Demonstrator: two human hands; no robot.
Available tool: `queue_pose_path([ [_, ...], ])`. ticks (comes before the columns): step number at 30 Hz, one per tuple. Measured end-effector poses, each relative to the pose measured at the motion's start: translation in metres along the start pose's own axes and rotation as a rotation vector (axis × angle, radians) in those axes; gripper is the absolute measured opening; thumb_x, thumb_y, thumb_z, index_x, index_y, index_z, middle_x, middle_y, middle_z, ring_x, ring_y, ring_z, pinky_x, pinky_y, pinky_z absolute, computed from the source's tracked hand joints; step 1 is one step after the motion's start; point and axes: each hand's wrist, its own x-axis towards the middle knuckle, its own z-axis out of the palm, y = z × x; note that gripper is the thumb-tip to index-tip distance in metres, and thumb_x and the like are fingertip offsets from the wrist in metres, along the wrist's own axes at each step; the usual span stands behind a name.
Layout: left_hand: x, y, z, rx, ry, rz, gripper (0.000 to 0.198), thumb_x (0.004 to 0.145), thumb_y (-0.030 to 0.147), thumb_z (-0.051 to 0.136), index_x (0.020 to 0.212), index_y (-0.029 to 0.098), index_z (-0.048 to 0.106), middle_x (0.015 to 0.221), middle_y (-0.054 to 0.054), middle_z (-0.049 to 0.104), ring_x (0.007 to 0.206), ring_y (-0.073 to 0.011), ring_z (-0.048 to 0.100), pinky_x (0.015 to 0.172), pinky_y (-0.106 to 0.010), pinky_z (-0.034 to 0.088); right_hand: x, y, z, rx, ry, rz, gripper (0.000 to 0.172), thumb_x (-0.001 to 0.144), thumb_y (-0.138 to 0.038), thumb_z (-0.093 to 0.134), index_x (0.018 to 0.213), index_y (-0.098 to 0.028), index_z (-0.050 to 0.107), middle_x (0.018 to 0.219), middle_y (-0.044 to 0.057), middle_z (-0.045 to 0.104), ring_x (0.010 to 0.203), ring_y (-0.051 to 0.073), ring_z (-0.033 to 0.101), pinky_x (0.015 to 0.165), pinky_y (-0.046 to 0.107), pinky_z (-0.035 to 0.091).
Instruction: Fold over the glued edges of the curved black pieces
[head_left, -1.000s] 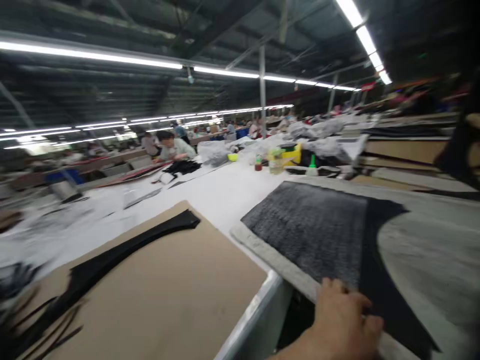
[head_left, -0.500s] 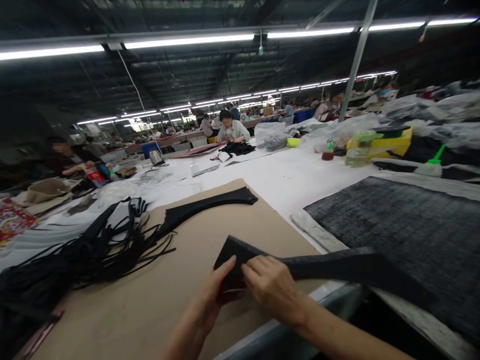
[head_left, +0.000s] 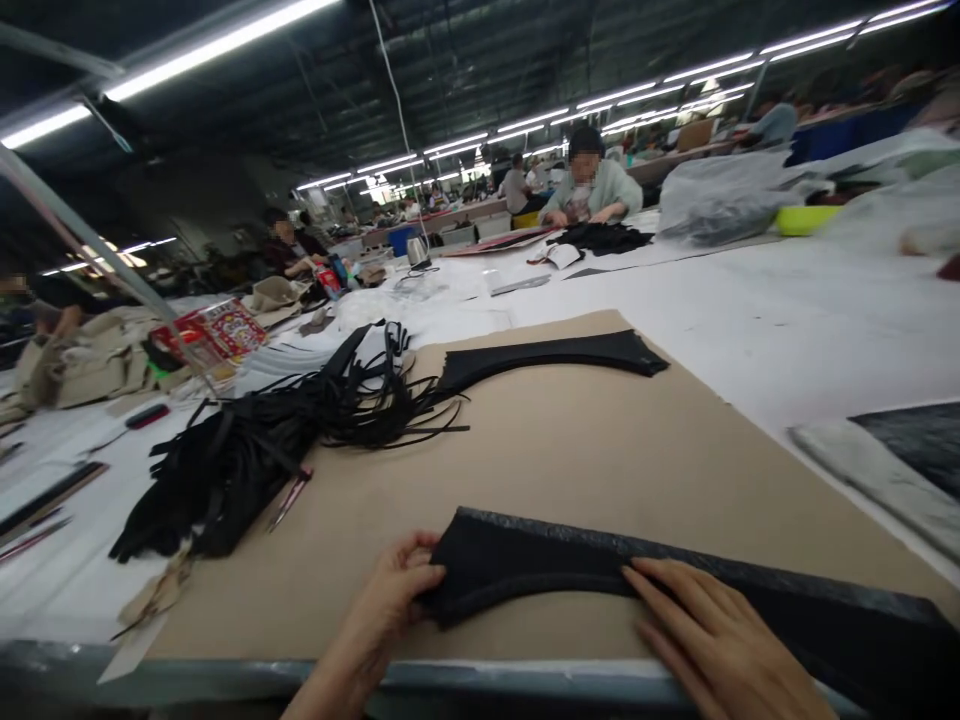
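Observation:
A long black curved panel (head_left: 540, 570) of fabric or leather lies along the near side of a tan board (head_left: 570, 450), its upper edge showing a grey, rougher strip. My left hand (head_left: 394, 590) pinches the panel's left end between thumb and fingers. Flat across the panel's middle, my right hand (head_left: 705, 620) rests with its fingers stretched out. Farther back on the board are more black curved pieces (head_left: 555, 355), seemingly stacked. The panel's right end runs towards the frame's lower right corner.
Tangled black strips (head_left: 285, 430) cover the board's left side, with a thin pink-handled tool (head_left: 291, 495) beside them. At right is a dark textured sheet (head_left: 922, 440). A co-worker (head_left: 589, 185) sits across the white table (head_left: 720, 290). The table's edge (head_left: 480, 675) runs close below my hands.
My view has swung left. The panel's left end has come down flat onto the board. My right hand has slid rightward along it, away from my left, and its fingers have straightened.

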Motion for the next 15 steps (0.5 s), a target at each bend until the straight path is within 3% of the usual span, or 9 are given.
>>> queue_pose_path([
  [3,0.0,-0.002,-0.015,0.081,0.128,0.094,0.044,0.057,0.034,0.075,0.096,0.018,0.06,0.074,0.0,0.062,0.061,-0.016,0.058,0.056,-0.026,0.048,-0.003,0.005,0.006,-0.032,-0.036,-0.101,0.047,0.089,-0.022,0.047,0.135,-0.022,0.054,0.13,0.006,0.06,0.112,0.026,0.059,0.087,0.038,0.053],
  [6,-0.007,0.0,-0.013,0.406,0.295,0.45,0.036,0.074,0.031,0.068,0.108,0.022,0.064,0.104,-0.005,0.064,0.096,-0.0216,0.06,0.085,-0.034,0.05,0.017,-0.002,0.013,-0.031,-0.091,-0.175,0.047,0.089,-0.021,0.046,0.135,-0.022,0.055,0.13,0.004,0.06,0.113,0.026,0.059,0.088,0.038,0.055],
  [9,-0.015,-0.006,-0.001,0.856,0.201,0.819,0.026,0.092,0.023,0.048,0.111,0.027,0.066,0.115,-0.006,0.062,0.109,-0.0219,0.057,0.097,-0.039,0.047,0.039,-0.008,0.02,-0.031,-0.136,-0.244,0.049,0.087,-0.018,0.045,0.135,-0.024,0.055,0.129,0.002,0.061,0.113,0.027,0.059,0.088,0.041,0.056],
  [11,-0.018,-0.016,0.003,1.038,0.104,0.907,0.029,0.093,0.016,0.043,0.109,0.025,0.066,0.11,-0.006,0.064,0.102,-0.021,0.059,0.09,-0.036,0.051,0.044,-0.006,0.025,-0.019,-0.112,-0.278,0.055,0.086,-0.016,0.045,0.14,-0.024,0.05,0.13,0.002,0.06,0.113,0.026,0.06,0.085,0.04,0.058],
  [15,-0.016,-0.035,-0.003,1.213,0.125,0.99,0.03,0.09,0.011,0.044,0.112,0.022,0.062,0.109,-0.008,0.065,0.099,-0.0225,0.06,0.085,-0.037,0.053,0.034,0.008,0.036,-0.015,-0.013,-0.276,0.063,0.086,-0.022,0.048,0.149,-0.019,0.038,0.134,0.005,0.057,0.109,0.025,0.063,0.077,0.034,0.06],
])
